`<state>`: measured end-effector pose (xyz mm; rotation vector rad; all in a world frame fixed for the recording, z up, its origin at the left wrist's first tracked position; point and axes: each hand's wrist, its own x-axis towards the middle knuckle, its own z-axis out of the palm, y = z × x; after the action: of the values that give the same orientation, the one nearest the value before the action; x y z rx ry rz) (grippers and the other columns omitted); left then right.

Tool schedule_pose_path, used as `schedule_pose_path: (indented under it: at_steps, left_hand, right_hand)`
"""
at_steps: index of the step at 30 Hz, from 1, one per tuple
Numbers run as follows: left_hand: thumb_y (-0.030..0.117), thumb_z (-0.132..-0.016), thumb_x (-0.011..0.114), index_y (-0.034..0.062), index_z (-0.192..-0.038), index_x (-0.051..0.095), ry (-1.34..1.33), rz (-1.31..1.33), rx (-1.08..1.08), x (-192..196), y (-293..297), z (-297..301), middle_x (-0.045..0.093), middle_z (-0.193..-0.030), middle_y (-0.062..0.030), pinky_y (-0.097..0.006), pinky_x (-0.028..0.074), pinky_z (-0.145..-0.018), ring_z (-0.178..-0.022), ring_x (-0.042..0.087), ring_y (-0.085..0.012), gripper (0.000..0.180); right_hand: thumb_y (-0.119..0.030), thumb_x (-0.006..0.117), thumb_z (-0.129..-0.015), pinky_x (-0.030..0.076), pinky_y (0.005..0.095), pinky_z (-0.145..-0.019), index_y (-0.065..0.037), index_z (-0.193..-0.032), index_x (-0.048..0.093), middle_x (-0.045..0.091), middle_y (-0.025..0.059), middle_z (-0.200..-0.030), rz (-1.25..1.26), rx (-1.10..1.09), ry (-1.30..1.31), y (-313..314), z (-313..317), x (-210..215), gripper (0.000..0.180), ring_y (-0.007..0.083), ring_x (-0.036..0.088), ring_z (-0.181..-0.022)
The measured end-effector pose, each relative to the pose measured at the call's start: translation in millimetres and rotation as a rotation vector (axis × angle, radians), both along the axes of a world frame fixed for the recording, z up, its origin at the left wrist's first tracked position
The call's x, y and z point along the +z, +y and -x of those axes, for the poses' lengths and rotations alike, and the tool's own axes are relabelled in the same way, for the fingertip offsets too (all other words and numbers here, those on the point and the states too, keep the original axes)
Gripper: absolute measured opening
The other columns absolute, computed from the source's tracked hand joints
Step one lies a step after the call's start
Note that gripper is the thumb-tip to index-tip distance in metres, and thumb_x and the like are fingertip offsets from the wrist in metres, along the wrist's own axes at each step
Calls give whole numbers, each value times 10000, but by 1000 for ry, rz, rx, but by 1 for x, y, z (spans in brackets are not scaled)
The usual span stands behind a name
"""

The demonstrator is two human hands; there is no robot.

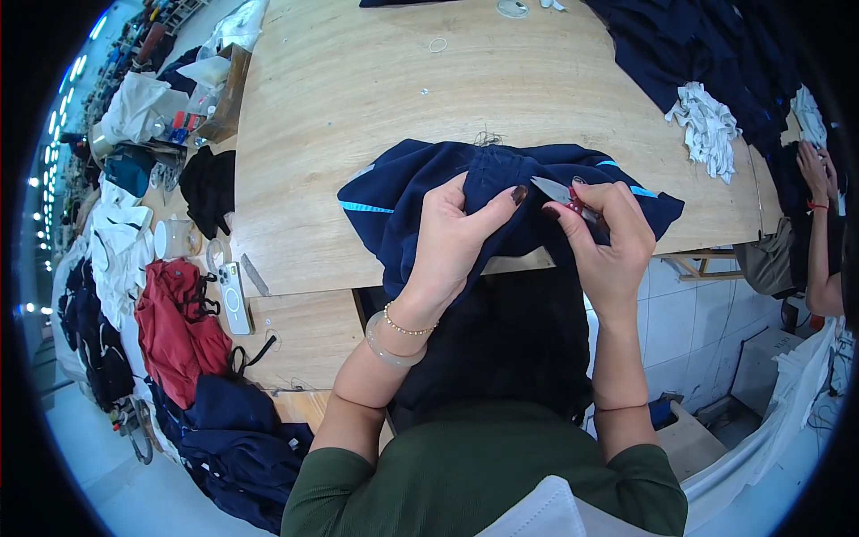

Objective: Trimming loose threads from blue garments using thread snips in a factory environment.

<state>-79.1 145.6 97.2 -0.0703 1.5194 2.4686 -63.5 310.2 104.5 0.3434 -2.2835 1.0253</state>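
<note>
Head view. The left hand (456,237) pinches a fold of the navy garment (420,192), which lies bunched at the near edge of the wooden counter (358,80) and hangs over it. The right hand (608,242) is closed around small thread snips (559,192), blades pointing at the raised fold, just beside the left thumb. Risk, as judged: the tips sit so near the cloth and the thumb that a slight slip could nick the fabric or the finger; loose, unsupported cloth could also slide off the edge. A phone (233,300) lies at left.
</note>
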Motion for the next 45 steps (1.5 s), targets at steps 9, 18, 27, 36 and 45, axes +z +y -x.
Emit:
schedule_pose_path:
  at_steps: [9,18,27,36,45]
  left_hand:
    - [32,-879,656,-32,-1009,669,81,65,-34,-3,-6,0,693,-931,-34,-203,499,-760,-812,610,-61,145]
    - [51,-834,686,-38,-990,658,209,316,-188,-13,-26,0,644,-935,-16,-220,457,-782,-864,555,-70,181]
    - [57,-811,700,-54,-913,641,369,453,-251,-21,-31,-2,603,-855,-54,-255,454,-734,-777,544,-131,162]
    - [26,-794,693,-59,-968,677,223,411,-370,-20,-42,1,661,-1009,-50,-230,472,-822,-872,589,-104,195]
    - [51,-807,701,-56,-917,624,387,450,-301,-27,-39,-1,572,-829,-48,-242,441,-672,-746,528,-109,171]
  right_hand:
    - [-56,807,-721,450,243,-567,16,-836,633,625,77,-739,66,41,-81,1,-2,-3,221,164,567,-638]
    - [-94,775,-783,479,199,-712,-20,-1099,646,687,43,-972,305,185,-479,-7,1,-2,349,85,618,-828]
    - [-14,651,-887,497,208,-731,51,-892,663,672,51,-826,710,164,-589,-8,19,-18,67,86,612,-763]
    - [-121,637,-928,403,211,-581,20,-1057,684,630,30,-816,561,-365,-265,66,49,-34,196,46,482,-635]
    - [-65,745,-803,465,177,-681,-25,-1104,687,681,21,-834,409,273,-697,3,1,-7,309,49,584,-704]
